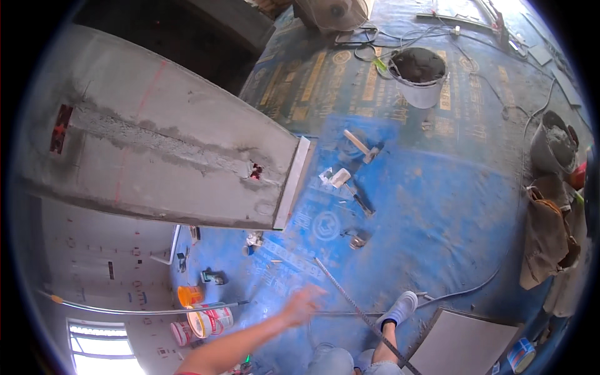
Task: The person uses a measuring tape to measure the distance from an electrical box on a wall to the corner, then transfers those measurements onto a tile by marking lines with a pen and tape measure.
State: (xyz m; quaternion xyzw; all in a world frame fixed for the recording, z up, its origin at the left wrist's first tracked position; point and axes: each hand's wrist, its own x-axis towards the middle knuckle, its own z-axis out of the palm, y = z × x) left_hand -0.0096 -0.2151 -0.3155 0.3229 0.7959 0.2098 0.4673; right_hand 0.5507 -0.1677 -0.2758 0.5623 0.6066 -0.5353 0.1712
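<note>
My left hand (302, 305) reaches in from the lower left over the blue floor sheet (437, 225). Motion smears its fingers, and I make out nothing held in it. Just beyond it, a long thin strip with marks, like a tape measure blade (350, 301), slants from near the hand down past my leg to the lower edge. What holds its lower end is hidden. My right hand is out of view. Farther off on the sheet lie a wooden-handled hammer (359, 142), a white-headed mallet (342, 178) and a small dark object (355, 239).
A grey wall end (206, 137) with a rough filled groove juts in from the left. Mortar buckets (420, 90) (554, 153) stand back right. Paint pails (212, 320) are lower left, beside a long pole (150, 309). A square tile (465, 344) lies by my shoe (400, 307). Cables cross the floor.
</note>
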